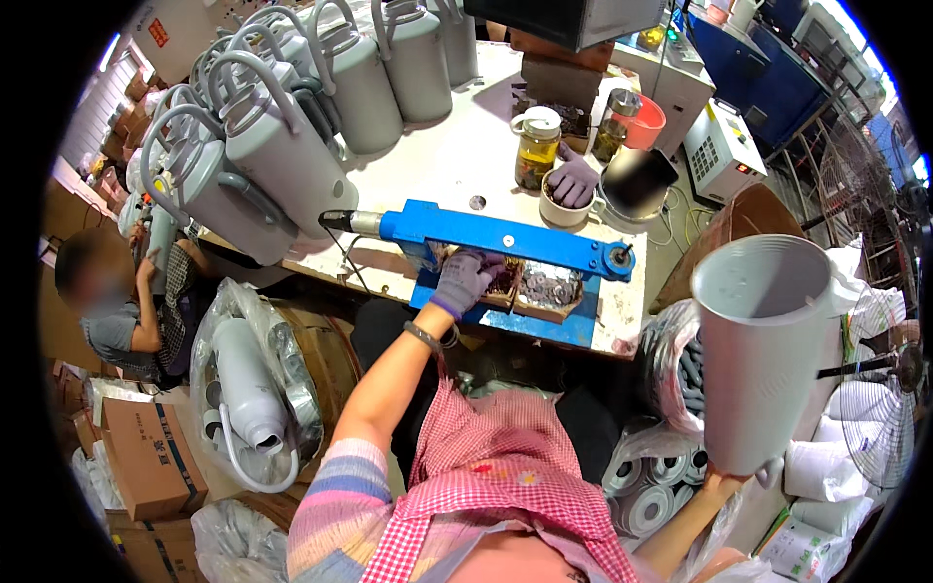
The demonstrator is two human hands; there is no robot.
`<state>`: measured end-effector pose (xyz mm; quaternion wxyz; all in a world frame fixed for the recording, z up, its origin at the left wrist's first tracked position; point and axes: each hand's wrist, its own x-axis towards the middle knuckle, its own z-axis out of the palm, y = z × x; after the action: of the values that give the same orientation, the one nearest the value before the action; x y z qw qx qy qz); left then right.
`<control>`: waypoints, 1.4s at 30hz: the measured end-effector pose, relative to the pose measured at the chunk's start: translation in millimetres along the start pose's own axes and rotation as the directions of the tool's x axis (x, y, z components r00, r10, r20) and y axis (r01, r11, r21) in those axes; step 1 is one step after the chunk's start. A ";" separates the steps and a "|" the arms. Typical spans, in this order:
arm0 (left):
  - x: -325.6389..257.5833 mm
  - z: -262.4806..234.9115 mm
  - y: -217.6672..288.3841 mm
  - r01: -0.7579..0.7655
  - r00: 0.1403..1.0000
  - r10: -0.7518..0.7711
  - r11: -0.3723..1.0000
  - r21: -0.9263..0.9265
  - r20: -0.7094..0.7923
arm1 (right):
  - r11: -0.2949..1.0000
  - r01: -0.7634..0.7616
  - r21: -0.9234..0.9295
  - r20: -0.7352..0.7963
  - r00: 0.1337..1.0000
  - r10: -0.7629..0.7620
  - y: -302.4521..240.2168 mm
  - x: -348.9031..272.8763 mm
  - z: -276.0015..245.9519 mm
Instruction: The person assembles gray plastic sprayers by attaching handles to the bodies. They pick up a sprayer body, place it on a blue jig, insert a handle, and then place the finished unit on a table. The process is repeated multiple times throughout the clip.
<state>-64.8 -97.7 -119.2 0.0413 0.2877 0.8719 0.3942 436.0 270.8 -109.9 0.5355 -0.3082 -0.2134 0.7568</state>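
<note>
My left hand (468, 279), in a grey-purple glove, reaches under the arm of a blue riveting-type machine (505, 238) on the workbench. Its fingers are curled down into a small box of dark little parts (502, 282); anything pinched in them is hidden. Beside it, another small box holds silvery metal pieces (549, 288). At the right, my right hand (761, 474) grips the lower end of a tall grey pot body (763, 360), held upright with its wide open mouth upward. The container mostly covers that hand.
Several grey kettles with looped handles (282, 155) crowd the bench's left. Jars with yellow liquid (537, 155), a cup with a glove (571, 189) and a dark box stand behind. Bags of grey parts (258, 374) flank me; a fan (870, 418) stands right. Another person (117, 301) sits left.
</note>
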 end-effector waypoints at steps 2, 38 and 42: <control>-5.2 -5.2 5.3 -0.116 0.984 0.132 0.985 0.131 -0.121 | 0.997 0.013 -0.075 0.021 1.000 -0.012 4.5 15.0 6.4; 33.0 -18.9 190.3 0.382 0.924 -0.128 0.360 -0.851 0.360 | 0.989 0.145 -0.023 0.079 0.987 -0.143 58.4 53.3 33.0; 46.2 3.9 193.0 0.090 0.990 0.016 0.686 -0.722 0.139 | 0.985 0.175 -0.005 0.063 0.983 -0.175 61.6 54.4 32.0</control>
<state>-11.5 30.6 22.5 0.2184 0.2560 0.6454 0.6858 359.1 301.6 -140.0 0.5913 -0.2673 -0.2603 0.7149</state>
